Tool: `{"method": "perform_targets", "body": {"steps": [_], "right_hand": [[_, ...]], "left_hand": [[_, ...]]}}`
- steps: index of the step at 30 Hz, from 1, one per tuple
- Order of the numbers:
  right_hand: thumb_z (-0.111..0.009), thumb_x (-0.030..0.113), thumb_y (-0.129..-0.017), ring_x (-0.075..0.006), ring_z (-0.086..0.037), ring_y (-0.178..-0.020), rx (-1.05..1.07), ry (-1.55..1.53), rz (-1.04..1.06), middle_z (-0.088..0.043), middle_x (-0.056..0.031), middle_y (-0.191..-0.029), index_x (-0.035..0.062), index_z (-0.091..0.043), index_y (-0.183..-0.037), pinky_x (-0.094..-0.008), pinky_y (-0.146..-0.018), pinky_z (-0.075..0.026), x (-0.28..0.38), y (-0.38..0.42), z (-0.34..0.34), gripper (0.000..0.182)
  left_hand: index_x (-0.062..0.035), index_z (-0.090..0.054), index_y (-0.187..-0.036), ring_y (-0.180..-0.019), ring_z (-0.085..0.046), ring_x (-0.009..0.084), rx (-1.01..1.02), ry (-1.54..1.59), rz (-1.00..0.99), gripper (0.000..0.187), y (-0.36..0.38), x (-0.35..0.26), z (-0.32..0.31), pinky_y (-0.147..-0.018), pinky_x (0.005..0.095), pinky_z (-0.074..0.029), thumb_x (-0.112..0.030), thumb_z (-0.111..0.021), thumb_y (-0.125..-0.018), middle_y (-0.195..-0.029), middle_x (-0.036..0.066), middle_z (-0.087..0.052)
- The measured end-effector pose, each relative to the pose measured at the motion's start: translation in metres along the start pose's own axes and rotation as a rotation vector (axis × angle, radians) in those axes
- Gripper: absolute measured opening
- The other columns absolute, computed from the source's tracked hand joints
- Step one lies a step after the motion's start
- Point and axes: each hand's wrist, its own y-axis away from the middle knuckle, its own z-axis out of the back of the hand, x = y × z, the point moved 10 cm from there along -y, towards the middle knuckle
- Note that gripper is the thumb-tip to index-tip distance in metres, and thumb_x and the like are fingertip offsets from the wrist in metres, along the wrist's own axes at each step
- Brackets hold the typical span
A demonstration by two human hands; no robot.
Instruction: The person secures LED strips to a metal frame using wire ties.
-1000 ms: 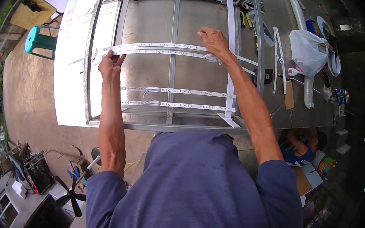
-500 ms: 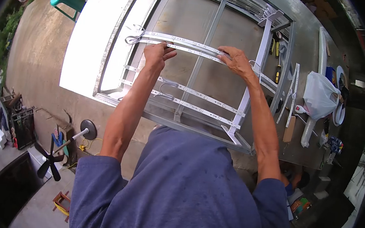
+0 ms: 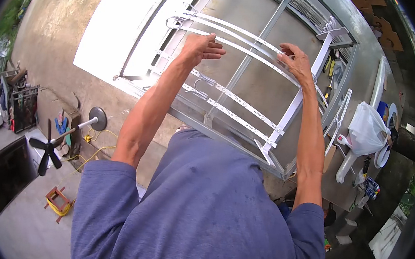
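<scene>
Evidently light and whippy, the LED strip [image 3: 245, 48] sags; left hand [image 3: 200, 46] and right hand [image 3: 296, 62] fingers seemingly pinch it, spaced apart.

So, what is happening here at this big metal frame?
A person in a blue shirt leans over a shallow metal frame on a table. Both hands rest on a long white light strip that runs across the frame: the left hand near its middle, the right hand further along. Two more strips lie closer to the person. Tools and a white plastic bag lie to the right.
</scene>
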Motion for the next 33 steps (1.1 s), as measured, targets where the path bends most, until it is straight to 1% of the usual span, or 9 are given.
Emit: {"method": "perform_targets", "body": {"steps": [2, 5, 7, 9, 12, 15, 25, 28, 33], "right_hand": [[-0.078, 0.026, -0.083, -0.0272, -0.066, -0.101, -0.190, 0.266, 0.225, -0.071, -0.0107, -0.104, 0.0046, -0.072, -0.110, -0.0391, -0.091, -0.052, 0.050, 0.012, 0.025, 0.035], [-0.079, 0.028, -0.083, -0.0264, -0.065, -0.102, 0.018, 0.043, 0.007, -0.069, -0.0103, -0.103, 0.0037, -0.071, -0.107, -0.0411, -0.092, -0.050, 0.074, 0.039, 0.013, 0.035], [-0.077, 0.031, -0.085, -0.0265, -0.064, -0.102, 0.393, -0.081, -0.076, -0.069, -0.0095, -0.101, 0.0052, -0.069, -0.107, -0.0428, -0.093, -0.049, 0.086, 0.076, -0.033, 0.035], [-0.073, 0.036, -0.089, -0.0264, -0.065, -0.100, 0.465, 0.107, 0.097, -0.070, -0.0085, -0.098, 0.0083, -0.069, -0.110, -0.0424, -0.091, -0.049, 0.111, 0.112, -0.055, 0.035], [-0.069, 0.037, -0.092, -0.0261, -0.065, -0.100, 0.436, 0.155, 0.181, -0.070, -0.0074, -0.097, 0.0115, -0.067, -0.111, -0.0421, -0.090, -0.047, 0.116, 0.139, -0.076, 0.033], [-0.067, 0.034, -0.093, -0.0270, -0.066, -0.099, 0.575, 0.163, 0.021, -0.070, -0.0067, -0.100, 0.0133, -0.067, -0.113, -0.0421, -0.091, -0.046, 0.102, 0.144, -0.086, 0.029], [-0.068, 0.023, -0.092, -0.0315, -0.066, -0.090, 0.314, 0.058, 0.003, -0.066, -0.0105, -0.094, 0.0063, -0.071, -0.102, -0.0439, -0.080, -0.051, 0.069, 0.118, -0.065, 0.020], [-0.068, 0.023, -0.093, -0.0317, -0.065, -0.090, 0.270, -0.004, 0.009, -0.065, -0.0115, -0.093, 0.0056, -0.071, -0.102, -0.0431, -0.080, -0.051, 0.073, 0.117, -0.057, 0.020], [-0.072, 0.016, -0.089, -0.0306, -0.063, -0.095, -0.105, 0.155, 0.047, -0.064, -0.0099, -0.097, 0.0062, -0.070, -0.103, -0.0410, -0.082, -0.051, 0.073, 0.096, -0.010, 0.017]], "left_hand": [[0.0149, -0.061, -0.124, -0.093, -0.075, 0.0331, 0.117, -0.378, -0.095, 0.043, 0.026, -0.016, -0.002, -0.077, 0.0370, -0.064, -0.020, -0.065, -0.099, -0.107, 0.028, -0.072], [0.0023, -0.071, -0.119, -0.092, -0.076, 0.0261, 0.300, -1.003, -0.336, 0.034, 0.059, -0.030, -0.019, -0.081, 0.0366, -0.060, -0.017, -0.073, -0.091, -0.105, 0.018, -0.076], [-0.0009, -0.072, -0.118, -0.092, -0.075, 0.0306, 0.380, -1.270, -0.683, 0.036, 0.077, -0.024, -0.024, -0.084, 0.0381, -0.060, -0.007, -0.075, -0.083, -0.107, 0.017, -0.076], [-0.0015, -0.073, -0.115, -0.096, -0.074, 0.0314, 0.442, -1.381, -0.653, 0.032, 0.084, -0.011, -0.026, -0.086, 0.0391, -0.059, -0.003, -0.074, -0.083, -0.107, 0.016, -0.076], [-0.0030, -0.075, -0.107, -0.090, -0.073, 0.0342, 0.476, -1.422, -0.516, 0.027, 0.076, 0.004, -0.023, -0.081, 0.0412, -0.057, -0.002, -0.073, -0.080, -0.100, 0.018, -0.075], [-0.0031, -0.075, -0.101, -0.090, -0.071, 0.0343, 0.512, -1.421, -0.609, 0.019, 0.075, 0.004, -0.032, -0.079, 0.0428, -0.055, -0.003, -0.071, -0.083, -0.097, 0.017, -0.075], [-0.0066, -0.076, -0.097, -0.088, -0.065, 0.0332, 0.247, -1.373, -1.056, 0.012, 0.081, -0.028, -0.045, -0.078, 0.0440, -0.052, -0.011, -0.070, -0.088, -0.087, 0.011, -0.070], [-0.0037, -0.075, -0.098, -0.091, -0.068, 0.0327, 0.278, -1.449, -0.965, 0.013, 0.076, -0.021, -0.042, -0.080, 0.0428, -0.054, -0.008, -0.071, -0.087, -0.095, 0.013, -0.073], [-0.0037, -0.076, -0.101, -0.092, -0.068, 0.0329, 0.281, -1.365, -0.932, 0.015, 0.079, -0.028, -0.038, -0.083, 0.0428, -0.054, -0.010, -0.070, -0.089, -0.098, 0.013, -0.075]]}}
